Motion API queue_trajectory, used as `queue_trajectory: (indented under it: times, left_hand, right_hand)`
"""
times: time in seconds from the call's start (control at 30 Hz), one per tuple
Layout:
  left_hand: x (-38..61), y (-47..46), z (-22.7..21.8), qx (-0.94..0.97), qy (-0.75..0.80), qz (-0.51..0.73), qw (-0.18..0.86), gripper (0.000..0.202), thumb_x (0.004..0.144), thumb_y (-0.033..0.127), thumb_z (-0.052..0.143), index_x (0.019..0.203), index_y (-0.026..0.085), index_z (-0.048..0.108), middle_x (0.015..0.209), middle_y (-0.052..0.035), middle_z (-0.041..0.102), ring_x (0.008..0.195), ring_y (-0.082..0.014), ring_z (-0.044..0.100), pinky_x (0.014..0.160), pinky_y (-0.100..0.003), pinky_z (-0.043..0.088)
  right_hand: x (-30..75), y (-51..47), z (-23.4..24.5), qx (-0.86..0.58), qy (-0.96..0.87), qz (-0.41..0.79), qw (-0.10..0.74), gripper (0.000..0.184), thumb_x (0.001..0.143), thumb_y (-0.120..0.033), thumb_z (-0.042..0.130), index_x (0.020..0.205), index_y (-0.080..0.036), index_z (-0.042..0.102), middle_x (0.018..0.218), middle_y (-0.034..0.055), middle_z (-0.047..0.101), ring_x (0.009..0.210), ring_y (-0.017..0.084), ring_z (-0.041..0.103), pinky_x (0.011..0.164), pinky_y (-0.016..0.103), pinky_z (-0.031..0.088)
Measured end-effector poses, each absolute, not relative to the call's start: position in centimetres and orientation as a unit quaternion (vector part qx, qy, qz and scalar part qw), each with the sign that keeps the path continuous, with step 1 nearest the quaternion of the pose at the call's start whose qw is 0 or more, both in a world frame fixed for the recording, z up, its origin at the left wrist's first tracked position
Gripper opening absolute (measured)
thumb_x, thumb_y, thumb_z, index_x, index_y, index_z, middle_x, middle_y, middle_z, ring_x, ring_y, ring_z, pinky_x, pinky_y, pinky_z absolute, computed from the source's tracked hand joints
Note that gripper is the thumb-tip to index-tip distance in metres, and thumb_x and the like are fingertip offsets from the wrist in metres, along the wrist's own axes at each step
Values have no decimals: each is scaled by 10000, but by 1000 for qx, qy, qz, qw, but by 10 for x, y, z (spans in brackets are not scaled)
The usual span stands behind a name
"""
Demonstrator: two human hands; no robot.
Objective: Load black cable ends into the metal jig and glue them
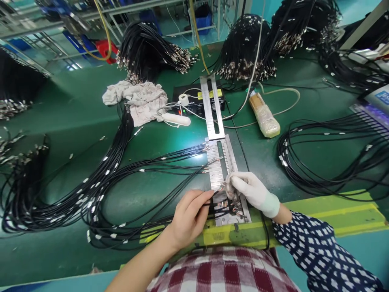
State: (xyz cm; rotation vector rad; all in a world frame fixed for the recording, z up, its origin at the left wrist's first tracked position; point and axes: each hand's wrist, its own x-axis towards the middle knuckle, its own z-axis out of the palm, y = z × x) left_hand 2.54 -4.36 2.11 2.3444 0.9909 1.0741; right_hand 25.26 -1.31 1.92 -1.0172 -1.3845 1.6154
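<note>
My bare left hand (190, 215) pinches a black cable near its stripped end, over the lower part of a slotted metal fixture (215, 176). Coloured wire strands show just past the fingertips. My right hand (251, 190), in a white glove, is closed beside that end, its fingers on a crumpled greyish bit that I cannot make out. Several black cables (158, 156) lie with their ends across the fixture, above and below my hands. A metal cover plate (212, 107) with a long slot lies at the fixture's far end.
Behind the fixture stands a black control box (179, 95) with a lit red light. Crumpled white cloths (136, 99) lie to its left, a wrapped block (264, 115) to its right. Large cable bundles (148, 52) line the back. Coiled cables (291, 150) lie right. Yellow-green tape (337, 219) covers the front edge.
</note>
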Motion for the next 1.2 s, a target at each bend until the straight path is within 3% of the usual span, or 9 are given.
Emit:
queue_trajectory:
  times: [0.13,0.27,0.53,0.63,0.73,0.8,0.97,1.03,1.2]
  left_hand:
    - [7,-34,28,830,482,211,186,763,866,357,689,1509,239,294,1382,-176,494,1289,-315,494,1033,-504,469]
    - [-23,-43,20,822,540,56,170,1152,609,526,860,1529,210,242,1470,-217,423,1347,-439,409,1038,-619,412]
    - [-38,-59,-4,874,437,89,194,375,935,136,436,1303,179,489,1056,-100,671,950,-227,641,845,-377,546]
    - [-41,-23,8,884,429,89,161,366,886,162,504,1250,185,532,1104,-115,648,1036,-250,617,898,-399,520]
    - [-43,27,19,872,476,58,95,820,748,361,700,1447,137,334,1483,-220,392,1402,-388,342,1124,-550,324]
    - [-40,56,23,862,500,7,83,936,725,429,704,1483,114,254,1513,-232,349,1436,-402,280,1152,-563,261]
    - [-18,75,25,857,495,-126,72,360,817,149,495,1172,127,555,1049,-144,673,1019,-296,642,891,-412,472]
    - [-15,67,23,867,474,-136,64,305,780,52,466,1045,125,598,914,-129,684,900,-288,663,802,-391,480]
    - [-30,46,41,896,426,-126,-27,358,811,-26,335,948,128,628,963,-131,639,796,-276,629,725,-396,450]
  right_hand:
    - [261,-7,17,-479,-479,570,466,526,911,-636,510,666,-176,578,637,20,587,543,124,496,530,264,378]
    - [269,0,17,-504,-396,541,545,494,924,-625,497,685,-197,556,622,6,560,523,124,480,508,265,356]
    - [267,0,18,-486,-392,554,550,495,905,-644,523,698,-197,570,630,-4,536,528,121,466,516,269,357]
    - [270,3,16,-482,-371,553,570,484,890,-634,557,692,-193,572,627,-5,539,518,112,469,493,260,336]
    - [272,7,15,-477,-350,557,584,477,853,-637,605,688,-191,570,640,-1,552,512,108,479,474,254,333]
    - [272,9,14,-475,-336,562,588,479,821,-643,640,686,-189,567,640,-2,561,509,105,488,474,248,348]
    - [266,9,13,-481,-322,566,588,534,751,-696,670,660,-184,549,588,-11,565,482,95,484,462,233,355]
    - [268,8,15,-488,-327,557,587,561,741,-727,651,653,-182,548,570,-7,565,476,99,490,454,234,354]
    - [286,-7,22,-492,-341,562,571,595,744,-746,639,665,-160,576,537,2,578,434,85,486,428,215,339]
